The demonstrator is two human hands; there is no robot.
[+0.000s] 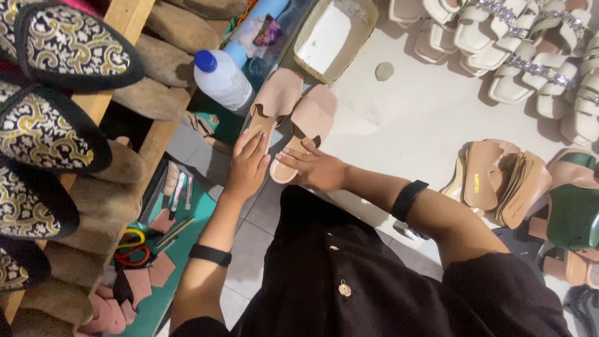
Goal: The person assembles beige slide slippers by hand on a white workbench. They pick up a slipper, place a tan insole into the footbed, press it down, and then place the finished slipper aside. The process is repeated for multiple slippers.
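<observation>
A black shirt point(349, 274) with small round buttons fills the near edge, and both bare arms reach away from it. At the far left, black embroidered shoes point(56, 43) sit on a wooden rack point(134, 15) above bare wooden shoe forms point(146, 97); below them lie scissors point(131, 246) with red and yellow handles on a green mat point(181, 256). The left hand point(248, 165) lies flat, fingers straight, pressing the heel end of the left pink slide sandal point(274, 100). The right hand point(318, 168) rests with fingers loosely spread on the heel of the right pink slide sandal point(309, 125), clasping nothing. Both sandals lie side by side on the floor, just near a plastic bottle point(218, 78). Farther right are a stack of tan insoles point(499, 181) and white sandals point(530, 50).
</observation>
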